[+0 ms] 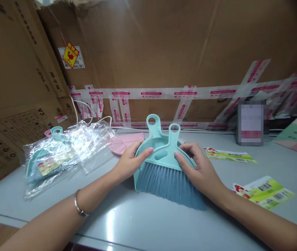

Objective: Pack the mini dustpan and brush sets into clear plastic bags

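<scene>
A mint-green hand brush (168,157) with blue-grey bristles lies against a matching dustpan (154,130), their looped handles pointing away from me. My left hand (134,158) grips the dustpan's left side, its thumb over the rim near the brush head. On the other side, my right hand (199,165) is closed around the right edge of the pair, thumb on the brush head and fingers partly hidden behind. Just behind my left hand, a pink dustpan (124,143) rests on the table, partly covered.
Clear plastic bags (67,150) with another brush-and-dustpan set lie at left. Two printed cards, a far label (229,156) and a nearer label (265,191), are at right. A dark device (250,123) stands behind them. Cardboard boxes (148,45) wall the back; white cables (109,120) run along it.
</scene>
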`<state>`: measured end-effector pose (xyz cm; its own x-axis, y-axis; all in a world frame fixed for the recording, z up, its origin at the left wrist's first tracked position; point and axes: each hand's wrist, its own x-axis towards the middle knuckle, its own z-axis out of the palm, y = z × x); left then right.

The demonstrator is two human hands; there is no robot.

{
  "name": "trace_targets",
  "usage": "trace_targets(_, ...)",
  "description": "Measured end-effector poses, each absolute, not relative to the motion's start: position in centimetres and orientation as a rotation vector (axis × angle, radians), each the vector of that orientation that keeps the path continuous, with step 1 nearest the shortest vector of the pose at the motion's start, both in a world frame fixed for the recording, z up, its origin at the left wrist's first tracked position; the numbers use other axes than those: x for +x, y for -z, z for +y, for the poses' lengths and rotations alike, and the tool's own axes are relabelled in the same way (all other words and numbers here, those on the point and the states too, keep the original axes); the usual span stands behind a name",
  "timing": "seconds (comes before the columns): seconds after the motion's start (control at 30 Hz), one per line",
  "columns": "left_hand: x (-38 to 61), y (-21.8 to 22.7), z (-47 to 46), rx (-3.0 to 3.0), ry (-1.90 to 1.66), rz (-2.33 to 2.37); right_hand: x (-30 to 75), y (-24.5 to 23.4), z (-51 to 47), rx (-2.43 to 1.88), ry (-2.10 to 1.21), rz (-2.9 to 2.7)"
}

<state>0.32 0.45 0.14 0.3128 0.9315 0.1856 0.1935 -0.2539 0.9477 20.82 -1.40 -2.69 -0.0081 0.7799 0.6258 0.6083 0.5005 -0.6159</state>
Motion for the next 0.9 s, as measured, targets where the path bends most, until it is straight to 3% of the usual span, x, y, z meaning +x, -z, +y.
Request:
trace_targets(0.43,0.8,0.6,0.6,1.855,-0.952,0.955,20.6,2.6,-0.5,-1.175,-0.062,-1.668)
trace_targets(0.77,0.5,0.7,0.6,1.737,-0.945,0.96,22.5,2.4,-0.2,-1.124,-0.667,-1.76)
trace_targets(0.9,0.5,0.9,0.8,1.741,-0.943,0.952,22.3,2.1,-0.1,-1.05,-0.428,-1.822)
